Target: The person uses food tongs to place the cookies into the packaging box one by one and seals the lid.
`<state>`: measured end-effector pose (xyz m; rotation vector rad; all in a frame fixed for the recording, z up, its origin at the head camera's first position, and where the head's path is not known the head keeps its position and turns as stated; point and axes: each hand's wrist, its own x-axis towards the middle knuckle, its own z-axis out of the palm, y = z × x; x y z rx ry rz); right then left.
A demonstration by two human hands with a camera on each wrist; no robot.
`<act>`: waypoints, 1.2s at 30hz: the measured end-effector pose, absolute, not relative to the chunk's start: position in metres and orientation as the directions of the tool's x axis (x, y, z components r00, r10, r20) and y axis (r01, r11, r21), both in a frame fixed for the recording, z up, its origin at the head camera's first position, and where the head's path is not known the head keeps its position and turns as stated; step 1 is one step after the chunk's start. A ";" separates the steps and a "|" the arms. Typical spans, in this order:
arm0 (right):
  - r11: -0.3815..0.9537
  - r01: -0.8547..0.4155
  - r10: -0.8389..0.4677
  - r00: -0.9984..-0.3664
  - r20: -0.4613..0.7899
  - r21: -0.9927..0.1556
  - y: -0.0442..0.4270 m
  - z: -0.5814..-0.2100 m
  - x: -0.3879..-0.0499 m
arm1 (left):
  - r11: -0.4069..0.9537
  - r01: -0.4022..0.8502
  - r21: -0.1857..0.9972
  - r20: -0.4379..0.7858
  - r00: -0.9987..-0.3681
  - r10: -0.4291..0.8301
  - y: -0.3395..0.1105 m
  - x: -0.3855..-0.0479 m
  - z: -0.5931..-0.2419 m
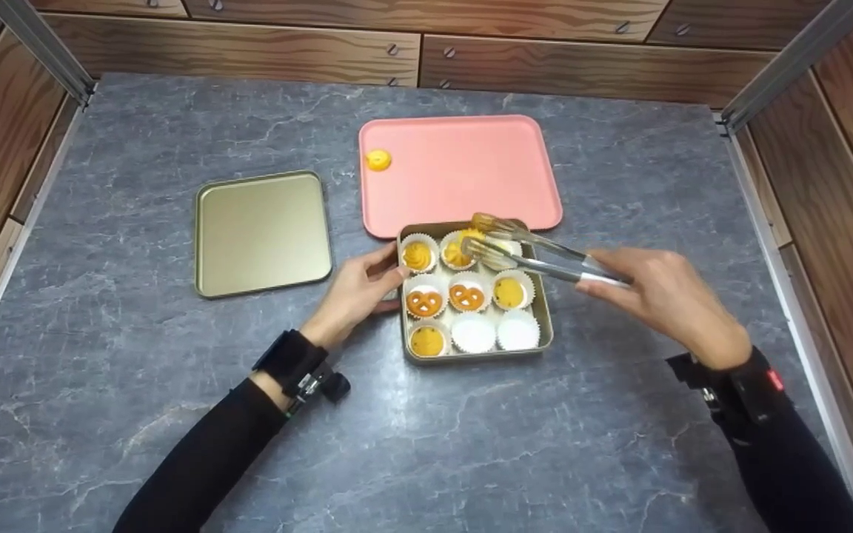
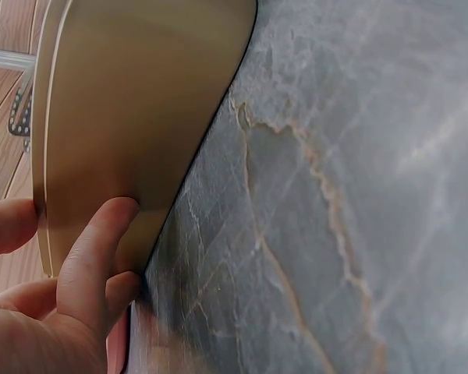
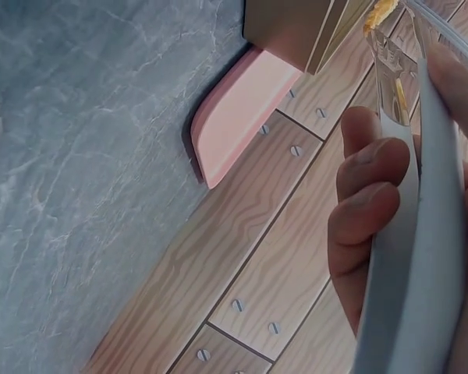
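The right hand (image 1: 667, 300) grips a pair of tongs (image 1: 549, 269), whose tips reach over the back row of the tin (image 1: 474, 357). A yellow cookie (image 3: 381, 14) shows at those tips; how firmly it is held cannot be told. The left hand (image 1: 358, 296) holds the tin's left wall, thumb at the rim. Too hard a squeeze could crumble the cookie, and a loose one could drop it onto its neighbours. The tongs might also snag a light paper cup, or nudge the tin if the left hand eased off. Their arms partly hide the back right cup. Pretzels (image 1: 424, 303) sit in the middle row. Behind the tin, a pink tray (image 1: 463, 170) carries a small yellow piece (image 1: 378, 160); a gold lid (image 1: 263, 233) lies on the bench (image 1: 426, 444) to the left.
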<state>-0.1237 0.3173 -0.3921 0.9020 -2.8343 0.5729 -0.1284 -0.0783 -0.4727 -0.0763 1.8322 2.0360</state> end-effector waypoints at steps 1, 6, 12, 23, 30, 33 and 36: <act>0.752 -0.579 -0.537 -0.815 0.216 -0.314 0.318 -0.392 -0.121 | -0.064 -0.327 0.943 -0.301 -0.918 0.258 -0.078 -0.128 -0.473; 0.752 -0.591 -0.550 -0.806 0.217 -0.291 0.322 -0.390 -0.109 | -0.069 -0.334 0.940 -0.306 -0.915 0.262 -0.078 -0.129 -0.473; 0.736 -0.613 -0.572 -0.790 0.219 -0.287 0.330 -0.384 -0.100 | -0.083 -0.348 0.934 -0.316 -0.911 0.266 -0.079 -0.129 -0.474; 0.688 -0.669 -0.649 -0.741 0.174 -0.281 0.341 -0.383 -0.090 | -0.057 -0.325 0.944 -0.298 -0.915 0.273 -0.078 -0.129 -0.473; 0.672 -0.695 -0.691 -0.713 0.119 -0.255 0.336 -0.383 -0.089 | -0.036 -0.325 0.945 -0.305 -0.916 0.260 -0.078 -0.129 -0.471; 0.669 -0.704 -0.700 -0.705 0.114 -0.238 0.333 -0.382 -0.090 | -0.032 -0.326 0.945 -0.307 -0.915 0.262 -0.078 -0.129 -0.471; 0.663 -0.716 -0.711 -0.694 0.114 -0.221 0.331 -0.381 -0.091 | -0.034 -0.327 0.944 -0.307 -0.915 0.264 -0.078 -0.129 -0.472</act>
